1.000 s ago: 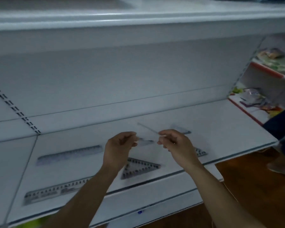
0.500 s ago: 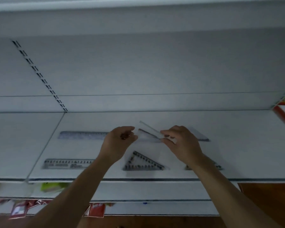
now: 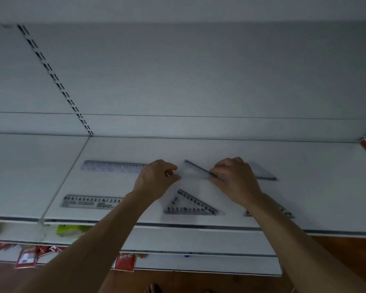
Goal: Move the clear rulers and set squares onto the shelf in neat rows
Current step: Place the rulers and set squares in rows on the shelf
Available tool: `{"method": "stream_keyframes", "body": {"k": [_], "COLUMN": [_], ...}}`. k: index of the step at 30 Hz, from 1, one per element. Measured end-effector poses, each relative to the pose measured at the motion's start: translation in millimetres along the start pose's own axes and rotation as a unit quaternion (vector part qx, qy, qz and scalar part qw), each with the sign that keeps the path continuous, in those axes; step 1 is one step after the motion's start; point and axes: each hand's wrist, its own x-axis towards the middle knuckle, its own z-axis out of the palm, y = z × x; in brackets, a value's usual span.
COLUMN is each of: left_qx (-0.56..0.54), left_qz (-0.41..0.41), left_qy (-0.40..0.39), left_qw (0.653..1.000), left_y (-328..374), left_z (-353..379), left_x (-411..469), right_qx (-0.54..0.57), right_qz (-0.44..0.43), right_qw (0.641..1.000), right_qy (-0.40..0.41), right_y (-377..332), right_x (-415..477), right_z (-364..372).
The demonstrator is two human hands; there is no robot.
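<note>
Both hands are holding a clear set square (image 3: 195, 173) just above the back row of the white shelf (image 3: 325, 187), tilting it so its dark edge is slanting down to the right. The left hand (image 3: 156, 180) is pinching its left corner with curled fingers (image 3: 170, 167), and the right hand (image 3: 236, 180) is gripping the dark edge. The back ruler (image 3: 114, 166) is lying to the left and the back set square (image 3: 263, 174) is showing behind the right hand. The front ruler (image 3: 91, 201), front set square (image 3: 190, 205) and a half-hidden set square (image 3: 284, 211) are lying along the shelf's front.
</note>
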Motion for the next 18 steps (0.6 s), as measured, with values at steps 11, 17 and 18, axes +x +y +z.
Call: {"method": "stream_keyframes", "body": {"k": [11, 17, 18], "left_qx": [0.027, 0.072, 0.08], "left_qz": [0.012, 0.04, 0.046], "left_qy": [-0.006, -0.006, -0.005], "left_qw": [1.0, 0.997, 0.996], "left_y": [-5.9, -1.3, -0.8], "left_z": [2.4, -1.6, -2.1], "left_x": [5.4, 9.8, 10.2], "right_qx": [0.005, 0.026, 0.025], "right_qz": [0.01, 0.024, 0.023], "right_qw": [0.999, 0.998, 0.998], "right_qy": [-0.042, -0.051, -0.05], "right_y": [2.5, 2.2, 2.2], "right_x": [5.0, 7.7, 7.5], "right_z": [-1.7, -3.4, -3.4]}}
